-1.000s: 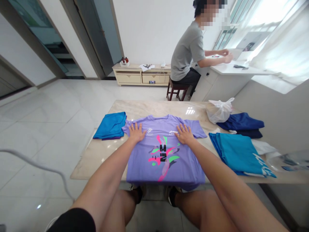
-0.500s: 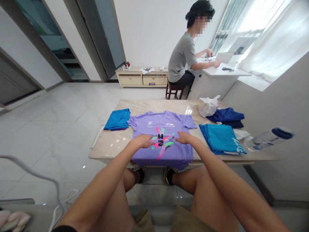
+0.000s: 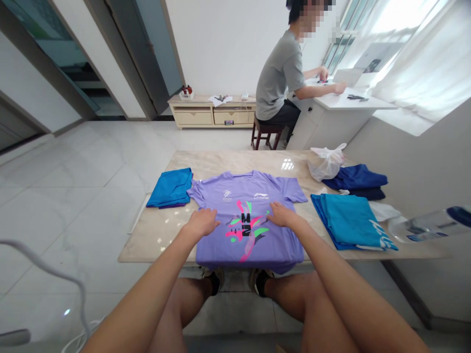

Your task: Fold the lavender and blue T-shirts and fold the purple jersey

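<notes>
tee (image 3: pixel 247 215): matt cloth | table (image 3: pixel 235 162): glossy marble-look | bag (image 3: pixel 327 164): thin shiny plastic | floor (image 3: pixel 91 196): glossy tile

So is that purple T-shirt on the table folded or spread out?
Spread out. The purple T-shirt lies front up, both sleeves out, hem over the table edge; left hand and right hand rest on it.

Both arms out in front, bare, elbows only slightly bent. Left hand (image 3: pixel 201 221): palm down, laid flat, fingers extended and a little apart, tips pointing forward and inward to the right. Right hand (image 3: pixel 281 214): palm down, flat, fingers extended, tips pointing forward and inward to the left. Nothing gripped in either. Hands about level, apart, clear gap between them. Left forearm (image 3: pixel 162 274) and right forearm (image 3: pixel 324 264) converge from the lower corners; wrists straight.
</notes>
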A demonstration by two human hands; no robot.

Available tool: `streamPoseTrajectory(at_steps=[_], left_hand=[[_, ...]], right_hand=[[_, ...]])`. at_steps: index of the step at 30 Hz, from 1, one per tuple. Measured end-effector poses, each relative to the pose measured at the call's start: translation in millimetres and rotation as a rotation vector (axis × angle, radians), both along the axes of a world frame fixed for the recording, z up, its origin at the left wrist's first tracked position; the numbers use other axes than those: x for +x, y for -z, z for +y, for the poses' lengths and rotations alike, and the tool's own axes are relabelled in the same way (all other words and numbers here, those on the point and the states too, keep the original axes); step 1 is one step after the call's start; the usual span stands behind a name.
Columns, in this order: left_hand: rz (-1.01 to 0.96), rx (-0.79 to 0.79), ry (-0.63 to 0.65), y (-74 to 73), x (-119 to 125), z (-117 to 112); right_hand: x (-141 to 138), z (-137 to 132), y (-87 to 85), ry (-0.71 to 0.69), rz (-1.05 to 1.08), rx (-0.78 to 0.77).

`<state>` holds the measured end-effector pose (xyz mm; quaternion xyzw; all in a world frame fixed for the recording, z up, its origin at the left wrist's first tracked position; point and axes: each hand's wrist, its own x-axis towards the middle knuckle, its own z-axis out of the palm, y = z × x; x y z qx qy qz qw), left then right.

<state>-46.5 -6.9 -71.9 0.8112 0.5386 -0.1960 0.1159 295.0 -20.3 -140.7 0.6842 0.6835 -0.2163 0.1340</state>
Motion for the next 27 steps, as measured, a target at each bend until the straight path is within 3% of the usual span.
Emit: streamPoseTrajectory(at_steps=[6,16,27], left_hand=[[-0.031,-0.079,-0.016,14.7,-8,8],[-0.042,-0.115,0.065,11.5,6,2],[-0.075,-0.166,-0.041,43.8,-1,20]], right_hand=[[-7,-1,10.7,-0.019,0.005,-0.018],[-6,-5,3.8,-0.040,-0.023,-0.064],[-5,-9,-10.2,-0.066,-0.042,-0.067]])
